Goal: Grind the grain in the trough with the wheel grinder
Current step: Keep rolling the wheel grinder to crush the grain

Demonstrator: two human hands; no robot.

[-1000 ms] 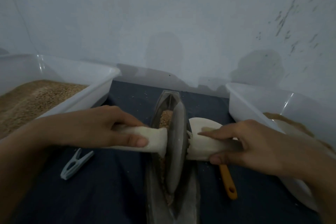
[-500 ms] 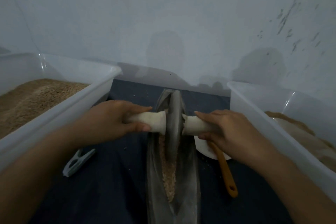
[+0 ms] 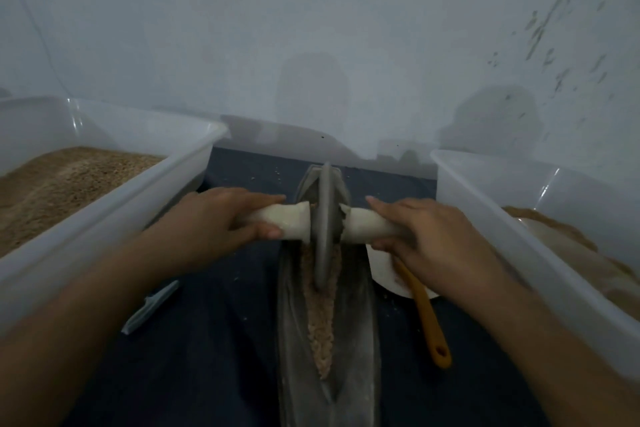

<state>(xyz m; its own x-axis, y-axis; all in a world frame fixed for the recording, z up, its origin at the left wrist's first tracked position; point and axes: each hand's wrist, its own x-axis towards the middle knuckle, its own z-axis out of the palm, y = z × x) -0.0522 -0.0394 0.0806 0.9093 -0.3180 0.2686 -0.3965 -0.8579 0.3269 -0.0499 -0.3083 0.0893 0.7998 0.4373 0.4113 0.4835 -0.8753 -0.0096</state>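
A long grey boat-shaped trough [image 3: 360, 340] lies lengthwise in the middle of the dark mat. Brown crushed grain [image 3: 320, 319] fills its groove. The grey grinding wheel [image 3: 325, 218] stands upright at the trough's far end, on a pale axle handle [image 3: 291, 220] that sticks out on both sides. My left hand [image 3: 211, 222] grips the left stub of the handle. My right hand [image 3: 429, 236] grips the right stub, with the thumb below it.
A clear plastic tub [image 3: 114, 215] full of brown grain stands at the left. Another clear tub [image 3: 519, 236] with ground brown material stands at the right. A white plate [image 3: 384, 272] and an orange-handled tool [image 3: 429, 322] lie right of the trough. A pale clothes peg [image 3: 152, 305] lies left. The wall is close behind.
Both hands have pushed the wheel away from me along the trough to its far end. The grain in the near part of the groove is now uncovered.
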